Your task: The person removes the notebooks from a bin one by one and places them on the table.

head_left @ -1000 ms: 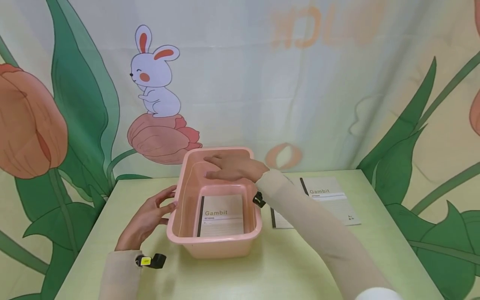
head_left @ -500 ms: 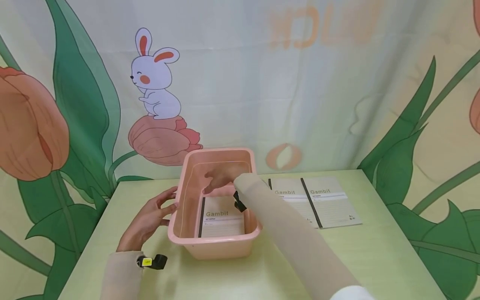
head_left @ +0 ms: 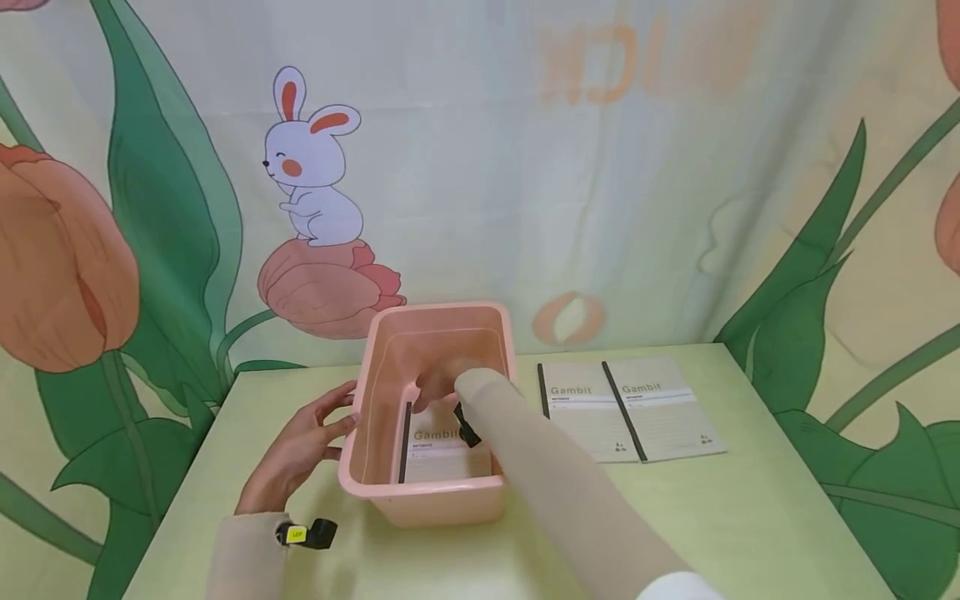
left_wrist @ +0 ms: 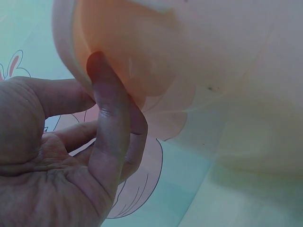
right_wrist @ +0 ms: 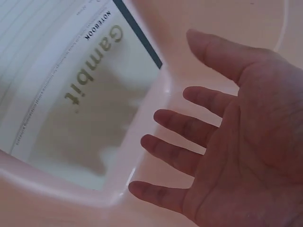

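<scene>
A pink plastic basin (head_left: 420,491) stands on the table, with a white Gambit notebook (head_left: 442,468) lying flat on its bottom. My left hand (head_left: 296,450) pinches the basin's left rim; the left wrist view shows thumb and fingers (left_wrist: 110,127) on that edge. Inside the basin, my right hand (head_left: 437,385) is over the notebook's far end, partly hidden by the sleeve. Its fingers are spread and hold nothing in the right wrist view, where the palm (right_wrist: 241,151) is beside the notebook (right_wrist: 90,118).
Right of the basin lie two more Gambit notebooks, the nearer one (head_left: 581,417) and the farther one (head_left: 663,408), side by side on the pale green table (head_left: 765,500). A printed curtain (head_left: 465,192) hangs right behind the table.
My right hand has moved from high over the basin's far right side down and left into it. The sleeve has uncovered the notebooks on the table. My left hand keeps its place on the rim.
</scene>
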Tool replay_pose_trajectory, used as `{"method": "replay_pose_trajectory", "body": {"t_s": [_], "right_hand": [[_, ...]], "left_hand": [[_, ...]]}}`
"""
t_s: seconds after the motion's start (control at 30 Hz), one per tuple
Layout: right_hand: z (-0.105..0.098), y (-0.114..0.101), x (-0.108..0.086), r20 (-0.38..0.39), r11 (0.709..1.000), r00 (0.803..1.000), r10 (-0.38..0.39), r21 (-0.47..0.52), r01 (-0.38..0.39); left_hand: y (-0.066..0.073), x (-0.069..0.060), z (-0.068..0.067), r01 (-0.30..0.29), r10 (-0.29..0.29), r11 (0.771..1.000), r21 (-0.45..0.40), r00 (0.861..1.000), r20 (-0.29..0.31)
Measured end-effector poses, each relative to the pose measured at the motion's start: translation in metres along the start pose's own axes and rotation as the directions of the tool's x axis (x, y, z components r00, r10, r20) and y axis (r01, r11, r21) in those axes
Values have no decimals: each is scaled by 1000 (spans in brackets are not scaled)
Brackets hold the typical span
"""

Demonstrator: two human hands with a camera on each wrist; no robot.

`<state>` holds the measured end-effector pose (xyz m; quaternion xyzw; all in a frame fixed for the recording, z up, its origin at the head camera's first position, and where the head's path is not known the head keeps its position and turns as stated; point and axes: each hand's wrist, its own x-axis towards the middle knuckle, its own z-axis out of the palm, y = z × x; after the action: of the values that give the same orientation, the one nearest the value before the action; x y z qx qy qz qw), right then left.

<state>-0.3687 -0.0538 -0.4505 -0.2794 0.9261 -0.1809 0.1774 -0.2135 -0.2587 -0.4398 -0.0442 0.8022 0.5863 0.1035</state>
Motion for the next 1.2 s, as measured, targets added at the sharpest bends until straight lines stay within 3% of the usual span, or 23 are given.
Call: {"method": "replay_pose_trajectory", "body": {"t_s": [0.1,0.17,0.3,0.4,0.5,0.57,0.73,1.13,1.2], "right_hand": [[8,-2,0,40,996,995,94,1,-94],[14,-4,0,108,989,983,148,5,-149],[24,-4,0,276,949,923,267,90,-302],[27,-3,-2,304,911,898,320,161,-379],[27,-2,-6,300,886,888,348,205,-416],[26,-1,-9,311,888,890,334,212,-408],[25,-2,-10,311,900,891,330,183,-397],[24,-9,3,277,864,840,466,62,-500],[25,-9,3,253,868,849,465,57,-492]], "left_hand": [[-2,-2,-1,-4,4,1000,11,1000,-9],[-3,-3,-1,-2,2,1000,15,1000,-11],[-4,-3,-2,-6,6,1000,14,1000,-6],[-3,-3,-2,-6,6,1000,17,1000,-9],[-2,-2,-2,-5,5,1000,18,1000,-13],[-2,-2,-3,-3,3,1000,15,1000,-12],[-2,-1,-3,-1,1,1000,10,1000,-10],[-4,-1,0,5,-5,1000,-7,1000,4],[-5,0,0,12,-12,1000,-11,1000,6]]}}
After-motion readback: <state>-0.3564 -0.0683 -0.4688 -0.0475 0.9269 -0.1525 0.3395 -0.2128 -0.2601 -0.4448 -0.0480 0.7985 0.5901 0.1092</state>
